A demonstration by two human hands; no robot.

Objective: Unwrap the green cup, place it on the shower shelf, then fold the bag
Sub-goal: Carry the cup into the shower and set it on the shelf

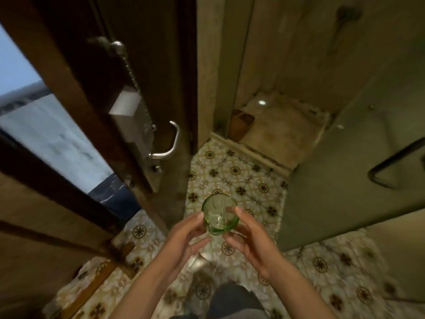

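A small green glass cup [218, 212] is held low in the middle of the head view, its mouth tilted up toward me. My left hand [186, 238] grips its left side with fingertips. On its right side, my right hand [248, 236] pinches the rim with thumb and fingers. A thin clear film, possibly the bag [200, 261], hangs blurred below the cup between my wrists. No shower shelf shows.
A dark wooden door [128, 93] with a metal lever handle [170, 146] stands open on the left. Patterned floor tiles [236, 171] lead to a raised shower floor [280, 120]. A glass shower door [349, 162] with a dark handle [391, 166] is on the right.
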